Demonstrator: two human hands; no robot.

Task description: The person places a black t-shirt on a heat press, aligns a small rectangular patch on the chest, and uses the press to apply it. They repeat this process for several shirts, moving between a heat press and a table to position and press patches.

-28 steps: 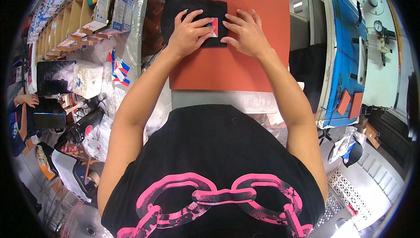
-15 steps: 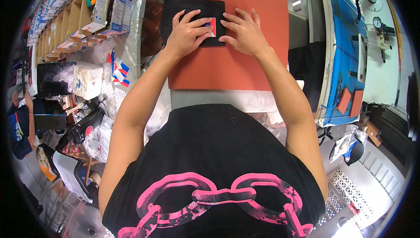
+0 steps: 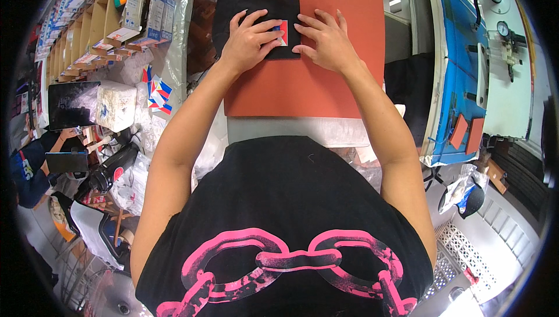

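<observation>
A piece of black fabric [image 3: 273,6] lies on a flat orange-red pad [image 3: 291,92]. On the fabric, close to its right edge, is a small red, white and blue flag transfer [image 3: 285,36], partly covered by my fingers. My left hand [image 3: 250,40] rests on the fabric with fingers spread, some of them over the transfer's left side. Just right of it, my right hand [image 3: 327,40] has its fingers apart, their tips at the fabric's right edge and the palm over the pad. Neither hand grips anything.
Several loose flag transfers [image 3: 158,92] lie on the left. Beyond them stands a cardboard divider rack [image 3: 93,25] with boxes. A blue-topped machine or frame [image 3: 456,55] and a pressure gauge [image 3: 502,27] are on the right. Another person's sleeve [image 3: 29,168] shows at far left.
My right fingers have shifted very slightly at the fabric's edge; my left hand stays over the transfer. The person at far left has moved an arm.
</observation>
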